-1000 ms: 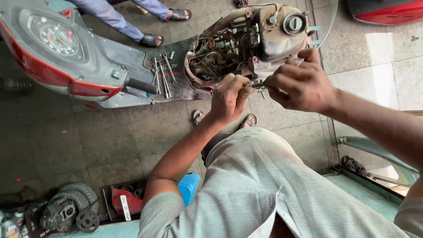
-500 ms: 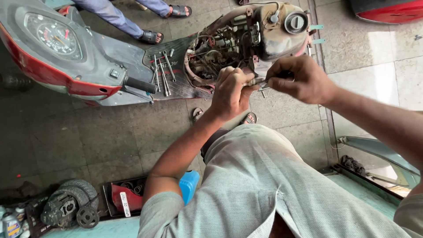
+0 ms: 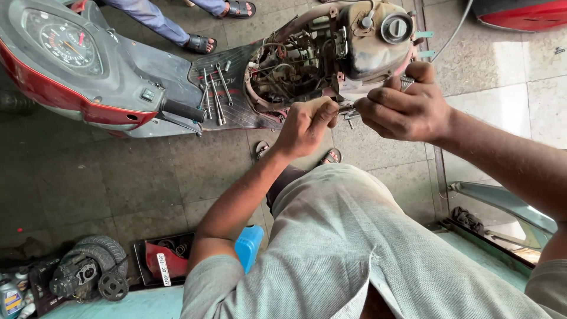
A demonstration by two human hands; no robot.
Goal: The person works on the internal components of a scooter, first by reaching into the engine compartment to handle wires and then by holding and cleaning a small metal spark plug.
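Work: a small metal part (image 3: pixel 348 110) is held between both hands, just in front of the scooter's open engine bay (image 3: pixel 295 71).
Left hand (image 3: pixel 307 125): fingers curled shut, pinching one end of the part between thumb and fingertips.
Right hand (image 3: pixel 404 106): closed in a fist on the other end; something ridged, perhaps a spring, shows at the knuckles, too small to name.
Part position: in the air between the hands, close under the fuel tank (image 3: pixel 378 41), not seated in the scooter as far as can be seen.
Scooter (image 3: pixel 118 77): lying across the floor, body panels off at the rear, engine, wiring and tank exposed.
Tools: several spanners (image 3: pixel 215 88) lie in a row on the footboard, untouched.
Done, by judgement: the strip-down looks complete; the part is out and in hand.
Left, by judgement: the part is loose and the panels are off, so refitting and closing up remain.
Change from earlier frames: the hands sit a little lower and nearer the camera; the left hand has drawn slightly away from the bay; both grips are unchanged.
Surroundings: another person's sandalled feet (image 3: pixel 204 42) beyond the scooter; a blue container (image 3: pixel 249 245) and a removed engine assembly (image 3: pixel 82 272) lie near the person.
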